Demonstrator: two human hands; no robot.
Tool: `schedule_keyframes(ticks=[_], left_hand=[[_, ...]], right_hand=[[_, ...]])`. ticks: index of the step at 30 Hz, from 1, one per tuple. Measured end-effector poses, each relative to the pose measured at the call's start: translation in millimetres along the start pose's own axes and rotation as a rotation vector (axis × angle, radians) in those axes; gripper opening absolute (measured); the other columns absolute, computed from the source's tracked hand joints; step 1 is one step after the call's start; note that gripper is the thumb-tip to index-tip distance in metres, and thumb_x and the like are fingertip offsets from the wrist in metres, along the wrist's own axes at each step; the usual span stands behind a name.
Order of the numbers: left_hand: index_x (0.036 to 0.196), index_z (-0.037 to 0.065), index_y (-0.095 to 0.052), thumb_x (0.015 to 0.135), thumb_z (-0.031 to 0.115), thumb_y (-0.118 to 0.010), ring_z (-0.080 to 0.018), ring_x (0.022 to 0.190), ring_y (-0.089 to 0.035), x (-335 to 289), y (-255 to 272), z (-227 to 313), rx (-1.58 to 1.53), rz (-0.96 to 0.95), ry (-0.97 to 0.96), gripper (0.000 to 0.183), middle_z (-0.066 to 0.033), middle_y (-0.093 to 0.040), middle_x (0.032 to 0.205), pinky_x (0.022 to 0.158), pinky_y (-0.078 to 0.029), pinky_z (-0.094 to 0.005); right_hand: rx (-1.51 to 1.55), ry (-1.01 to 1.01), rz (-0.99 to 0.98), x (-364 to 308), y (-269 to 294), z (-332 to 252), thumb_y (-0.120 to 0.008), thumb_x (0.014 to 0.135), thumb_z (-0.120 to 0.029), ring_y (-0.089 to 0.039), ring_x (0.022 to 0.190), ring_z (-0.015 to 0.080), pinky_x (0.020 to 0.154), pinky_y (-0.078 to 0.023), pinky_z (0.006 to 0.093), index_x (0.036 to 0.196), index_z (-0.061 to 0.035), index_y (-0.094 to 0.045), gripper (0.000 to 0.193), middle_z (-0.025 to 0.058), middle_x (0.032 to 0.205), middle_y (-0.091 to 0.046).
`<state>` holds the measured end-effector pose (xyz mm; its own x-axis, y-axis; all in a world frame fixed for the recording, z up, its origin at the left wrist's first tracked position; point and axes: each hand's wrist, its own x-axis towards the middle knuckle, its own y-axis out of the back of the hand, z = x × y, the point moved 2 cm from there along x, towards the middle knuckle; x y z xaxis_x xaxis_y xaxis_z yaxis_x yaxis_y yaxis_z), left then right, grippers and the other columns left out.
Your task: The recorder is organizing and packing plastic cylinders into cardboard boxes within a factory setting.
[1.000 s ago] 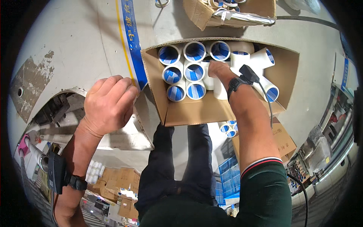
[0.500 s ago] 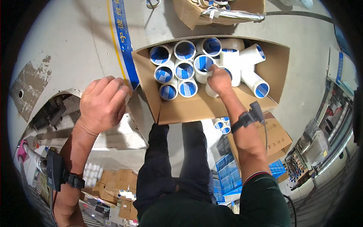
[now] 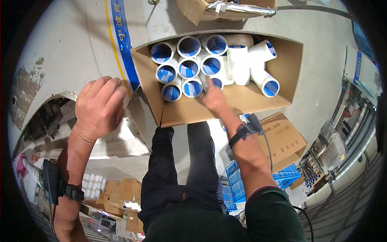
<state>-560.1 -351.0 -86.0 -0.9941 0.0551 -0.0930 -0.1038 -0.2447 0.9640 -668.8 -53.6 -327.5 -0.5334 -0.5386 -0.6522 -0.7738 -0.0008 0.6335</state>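
An open cardboard box [image 3: 187,116] in front of me holds several white rolls with blue-printed cores. Most lie with round ends toward me in stacked rows at the left, such as one end roll [image 3: 171,92]; at the right a tilted roll [image 3: 265,82] and an upright roll [image 3: 238,64] lie less evenly. My right hand [image 3: 214,97] is closed on a white roll [image 3: 217,83] beside the lowest row, fingers at its core. My left hand [image 3: 100,105] is curled closed over the pale machine edge left of the box; its palm side is hidden.
A second open carton [image 3: 234,14] stands beyond the box. A closed carton [image 3: 282,139] and blue crates [image 3: 236,181] are at the lower right. The pale machine panel [image 3: 76,36] with a dark opening lies at the left. More white rolls [image 3: 93,185] stand at the lower left.
My right hand has moved left with the roll, bringing it beside the lowest row. The left hand stays curled in place. The whole view has shifted slightly.
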Motion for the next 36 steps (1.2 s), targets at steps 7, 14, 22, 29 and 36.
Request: schedule_keyframes(ticks=[7, 14, 22, 29, 36], left_hand=[[0.089, 0.005, -0.059, 0.060, 0.002, -0.062, -0.0268, 0.088, -0.061, -3.2, -3.0, -0.5, -0.009, 0.003, 0.017, 0.029, -0.0090, -0.061, 0.094, 0.071, -0.047, -0.0362], [0.089, 0.005, -0.060, 0.060, 0.002, -0.062, -0.0263, 0.087, -0.061, -5.8, -6.3, -0.8, 0.007, 0.000, 0.029, 0.029, -0.0085, -0.061, 0.094, 0.070, -0.047, -0.0358], [0.090, 0.005, -0.059, 0.060, 0.002, -0.062, -0.0263, 0.087, -0.061, -4.8, -5.4, -1.4, 0.010, 0.011, 0.011, 0.030, -0.0086, -0.061, 0.094, 0.071, -0.047, -0.0358], [0.090, 0.006, -0.059, 0.061, 0.002, -0.062, -0.0262, 0.089, -0.060, -7.8, -5.5, -3.1, -0.005, 0.023, 0.023, 0.030, -0.0081, -0.061, 0.095, 0.072, -0.047, -0.0357], [0.089, 0.006, -0.059, 0.061, 0.001, -0.061, -0.0258, 0.090, -0.060, -5.0, -3.1, -4.8, -0.007, 0.030, 0.013, 0.029, -0.0076, -0.061, 0.095, 0.072, -0.047, -0.0360]], right_hand=[[-0.212, 0.154, 0.195, 74.7, 31.8, 72.2, -0.056, 0.076, -0.008, -0.063, 0.087, 0.0391, 0.080, -0.050, 0.0452, 0.127, 0.0048, -0.045, 0.053, 0.0229, 0.091, -0.066], [-0.430, 0.183, -0.257, 137.8, 37.0, 69.1, -0.049, 0.083, -0.005, -0.067, 0.076, 0.0359, 0.063, -0.055, 0.0427, 0.117, 0.0060, -0.040, 0.037, 0.0211, 0.081, -0.067], [-0.292, -0.423, -0.634, 125.3, 69.6, 15.0, -0.037, 0.088, -0.001, -0.069, 0.063, 0.0261, 0.050, -0.057, 0.0357, 0.135, 0.0032, -0.031, 0.047, 0.0228, 0.091, -0.066], [-0.432, 0.044, -0.438, 64.6, 104.4, 29.2, -0.043, 0.089, -0.007, -0.069, 0.076, 0.0299, 0.063, -0.057, 0.0382, 0.134, -0.0011, -0.042, 0.045, 0.0156, 0.102, -0.067], [-0.746, 0.278, -0.520, -14.7, 116.8, 5.3, -0.054, 0.082, -0.012, -0.066, 0.092, 0.0330, 0.076, -0.054, 0.0404, 0.100, -0.0015, -0.066, 0.024, 0.0208, 0.103, -0.067]])
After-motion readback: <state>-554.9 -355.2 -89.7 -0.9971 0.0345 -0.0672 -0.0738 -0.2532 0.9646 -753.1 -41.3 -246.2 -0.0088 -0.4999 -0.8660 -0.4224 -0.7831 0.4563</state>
